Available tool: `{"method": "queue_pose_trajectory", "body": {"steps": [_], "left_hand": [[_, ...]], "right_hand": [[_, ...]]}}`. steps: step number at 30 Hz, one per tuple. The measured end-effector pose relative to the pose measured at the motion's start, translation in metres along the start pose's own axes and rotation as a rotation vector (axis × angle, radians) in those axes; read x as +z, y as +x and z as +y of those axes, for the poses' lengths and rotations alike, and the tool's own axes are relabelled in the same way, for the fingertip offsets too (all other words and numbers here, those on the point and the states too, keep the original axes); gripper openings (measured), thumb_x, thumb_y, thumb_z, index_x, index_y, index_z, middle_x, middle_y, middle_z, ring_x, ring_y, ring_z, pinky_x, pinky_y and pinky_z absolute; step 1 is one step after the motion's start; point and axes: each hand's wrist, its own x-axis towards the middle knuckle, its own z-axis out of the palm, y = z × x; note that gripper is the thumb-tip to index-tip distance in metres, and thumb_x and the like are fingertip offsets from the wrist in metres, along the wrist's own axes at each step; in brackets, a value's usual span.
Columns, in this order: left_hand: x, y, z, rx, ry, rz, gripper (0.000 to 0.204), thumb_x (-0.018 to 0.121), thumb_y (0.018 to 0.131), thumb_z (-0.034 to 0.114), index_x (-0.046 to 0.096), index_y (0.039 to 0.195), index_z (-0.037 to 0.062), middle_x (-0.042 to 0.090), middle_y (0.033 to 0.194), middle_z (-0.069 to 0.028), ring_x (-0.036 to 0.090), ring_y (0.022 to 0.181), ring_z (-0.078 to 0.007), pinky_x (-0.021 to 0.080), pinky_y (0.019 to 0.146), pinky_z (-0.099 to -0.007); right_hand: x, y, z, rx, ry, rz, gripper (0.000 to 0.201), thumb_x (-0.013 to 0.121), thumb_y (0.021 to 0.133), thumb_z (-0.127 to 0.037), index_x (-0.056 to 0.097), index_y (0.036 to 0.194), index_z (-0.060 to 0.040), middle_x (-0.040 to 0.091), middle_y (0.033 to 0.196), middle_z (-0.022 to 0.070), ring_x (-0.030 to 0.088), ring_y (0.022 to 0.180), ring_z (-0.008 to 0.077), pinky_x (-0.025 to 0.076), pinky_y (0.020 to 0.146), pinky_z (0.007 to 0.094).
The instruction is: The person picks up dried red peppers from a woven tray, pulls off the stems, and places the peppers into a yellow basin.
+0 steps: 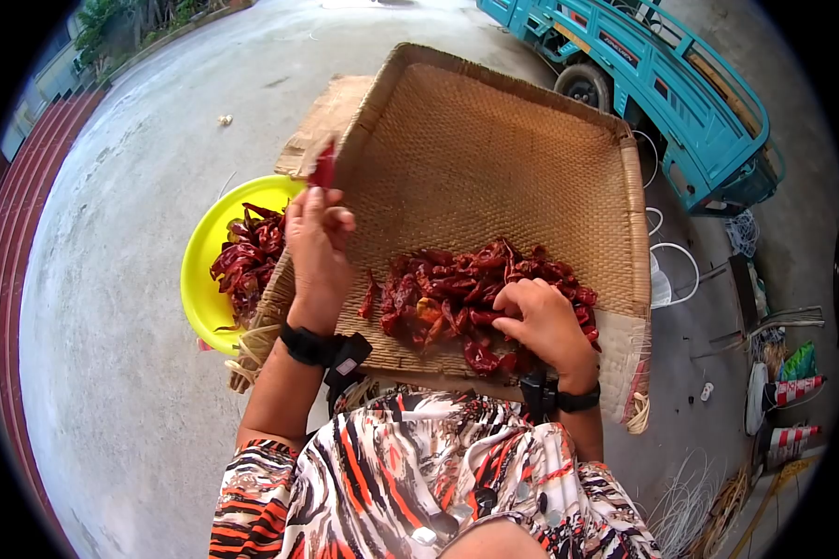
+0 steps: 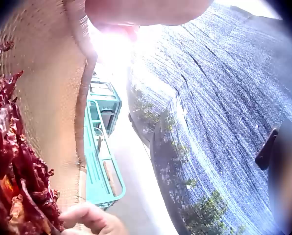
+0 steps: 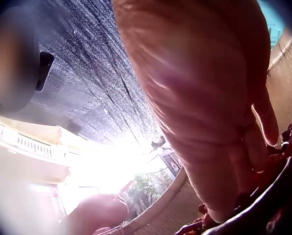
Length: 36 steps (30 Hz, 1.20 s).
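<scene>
A dark red dried chili pepper points upward from my left hand, pinched between thumb and fingertips. That hand is over the left side of the woven basket tray, beside a yellow basin of dried chilies. Toward the near side of the tray lies a heap of dried chilies, a few of them orange. My right hand rests on the heap's right part, with thumb and index finger apart. Its fingers reach down among the chilies in the right wrist view, their tips partly hidden.
Cardboard shows behind the tray's left edge. A teal cargo tricycle is parked at the far right. White bucket, metal frames and red-white striped cones stand to the right. Red steps run along the left.
</scene>
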Motion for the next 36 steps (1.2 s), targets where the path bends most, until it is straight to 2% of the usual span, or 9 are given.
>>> {"method": "queue_pose_trajectory", "body": {"steps": [2, 5, 9, 14, 17, 23, 26, 32, 36], "left_hand": [[-0.008, 0.010, 0.007, 0.074, -0.024, 0.116, 0.017, 0.050, 0.102, 0.020, 0.047, 0.114, 0.0092, 0.064, 0.096, -0.0064, 0.060, 0.065, -0.0134, 0.052, 0.055, -0.0256], [-0.016, 0.019, 0.021, 0.099, -0.050, 0.226, 0.024, 0.044, 0.104, 0.027, 0.050, 0.116, 0.0066, 0.064, 0.108, -0.0070, 0.058, 0.074, -0.0135, 0.053, 0.065, -0.0286], [-0.012, 0.021, 0.025, -0.084, -0.251, 0.325, 0.032, 0.044, 0.103, 0.033, 0.051, 0.120, 0.0063, 0.063, 0.111, -0.0066, 0.058, 0.083, -0.0136, 0.054, 0.070, -0.0306], [-0.009, 0.012, 0.012, -0.306, 0.102, -0.115, 0.030, 0.061, 0.092, 0.015, 0.052, 0.119, 0.0052, 0.064, 0.093, -0.0046, 0.062, 0.073, -0.0123, 0.053, 0.068, -0.0253], [0.013, -0.008, 0.014, -0.337, 0.462, -0.433, 0.023, 0.061, 0.094, 0.016, 0.057, 0.114, 0.0048, 0.065, 0.092, -0.0031, 0.062, 0.076, -0.0111, 0.051, 0.070, -0.0239], [0.021, -0.025, 0.005, -0.484, 0.612, -0.994, 0.034, 0.069, 0.092, 0.023, 0.057, 0.116, 0.0021, 0.063, 0.098, -0.0012, 0.057, 0.085, -0.0072, 0.048, 0.075, -0.0219], [0.021, -0.026, 0.005, -0.478, 0.708, -1.086, 0.032, 0.071, 0.090, 0.025, 0.060, 0.109, 0.0008, 0.063, 0.089, -0.0020, 0.058, 0.082, -0.0089, 0.049, 0.073, -0.0244], [0.021, -0.027, 0.005, -0.386, 0.608, -1.046, 0.017, 0.067, 0.092, 0.015, 0.063, 0.100, 0.0001, 0.063, 0.086, 0.0004, 0.057, 0.080, -0.0064, 0.048, 0.071, -0.0225], [0.020, -0.026, 0.011, -0.548, 0.464, -1.045, 0.011, 0.066, 0.092, 0.011, 0.063, 0.098, 0.0018, 0.063, 0.087, 0.0021, 0.057, 0.079, -0.0043, 0.047, 0.072, -0.0202]], "right_hand": [[0.004, -0.004, 0.002, -0.037, -0.086, 0.005, 0.022, 0.076, 0.070, -0.015, 0.063, 0.086, -0.0101, 0.060, 0.080, 0.0051, 0.055, 0.083, 0.0249, 0.043, 0.080, 0.0375], [0.011, -0.006, 0.007, -0.064, -0.124, 0.034, 0.021, 0.076, 0.070, -0.015, 0.063, 0.086, -0.0100, 0.060, 0.081, 0.0051, 0.055, 0.085, 0.0254, 0.044, 0.081, 0.0377], [0.017, -0.006, 0.010, -0.074, -0.140, 0.064, 0.020, 0.072, 0.073, -0.014, 0.064, 0.090, -0.0090, 0.059, 0.082, 0.0071, 0.055, 0.087, 0.0267, 0.045, 0.082, 0.0385], [0.009, -0.004, 0.009, -0.067, 0.025, 0.095, 0.019, 0.067, 0.080, -0.013, 0.063, 0.098, -0.0076, 0.063, 0.090, 0.0099, 0.059, 0.091, 0.0296, 0.049, 0.080, 0.0400], [0.009, 0.001, 0.000, -0.069, 0.172, 0.173, 0.017, 0.065, 0.085, -0.013, 0.062, 0.101, -0.0064, 0.065, 0.095, 0.0117, 0.062, 0.092, 0.0311, 0.050, 0.079, 0.0392], [0.020, 0.013, -0.013, -0.101, 0.303, 0.157, 0.017, 0.063, 0.089, -0.014, 0.060, 0.102, -0.0036, 0.065, 0.096, 0.0147, 0.064, 0.088, 0.0330, 0.051, 0.076, 0.0388], [0.020, 0.019, -0.020, -0.155, 0.375, 0.155, 0.017, 0.063, 0.089, -0.013, 0.061, 0.102, -0.0030, 0.064, 0.094, 0.0154, 0.064, 0.086, 0.0331, 0.051, 0.074, 0.0378], [0.024, 0.025, -0.024, -0.150, 0.454, 0.213, 0.018, 0.066, 0.088, -0.008, 0.062, 0.105, -0.0032, 0.065, 0.093, 0.0164, 0.067, 0.081, 0.0299, 0.052, 0.068, 0.0351], [0.030, 0.032, -0.019, -0.241, 0.475, 0.236, 0.019, 0.066, 0.088, -0.008, 0.063, 0.106, -0.0028, 0.066, 0.092, 0.0153, 0.067, 0.080, 0.0272, 0.052, 0.068, 0.0333]]}}
